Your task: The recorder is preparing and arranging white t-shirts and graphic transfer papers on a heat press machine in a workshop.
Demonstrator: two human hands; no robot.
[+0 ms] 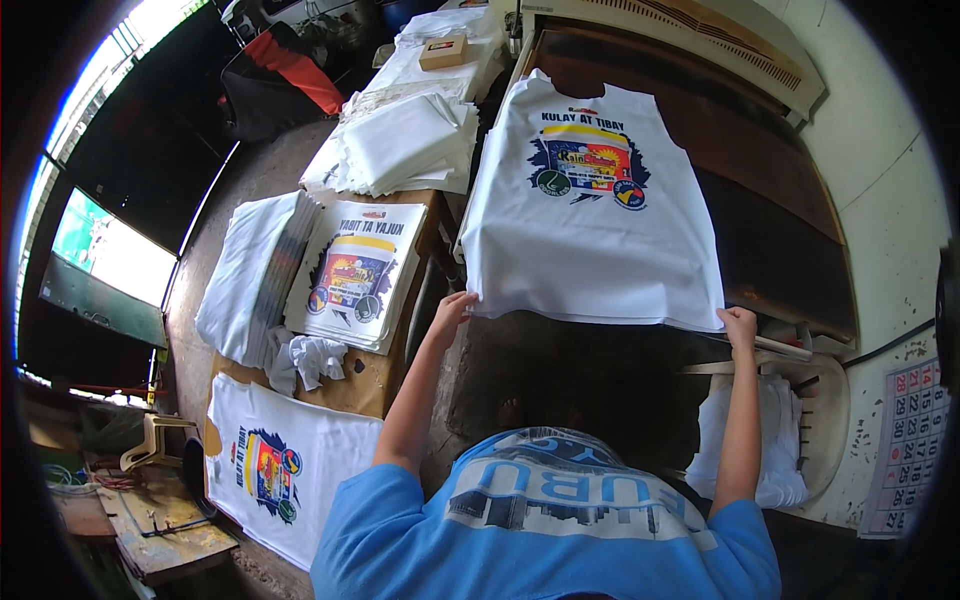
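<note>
A white sleeveless shirt panel (590, 265) with a colourful print on its chest lies spread over a dark flat press bed, its neck end away from me. Pinched in my left hand (457, 310) is the near left corner of its hem. The near right hem corner is in my right hand (738, 327), fingers closed on the cloth. Between both hands the hem stretches nearly straight, past the bed's near edge. Left of my left forearm, a stack of printed paper sheets (350, 275) with mirrored lettering rests on a brown table (372, 390).
Beside the papers are folded white cloths (255, 270) and a crumpled white cloth (308, 360). Another printed white shirt (320, 430) drapes over the table's near end. White fabric (405, 145) and a small box (443, 52) lie farther back. A plastic chair (832, 420) at right holds white cloths.
</note>
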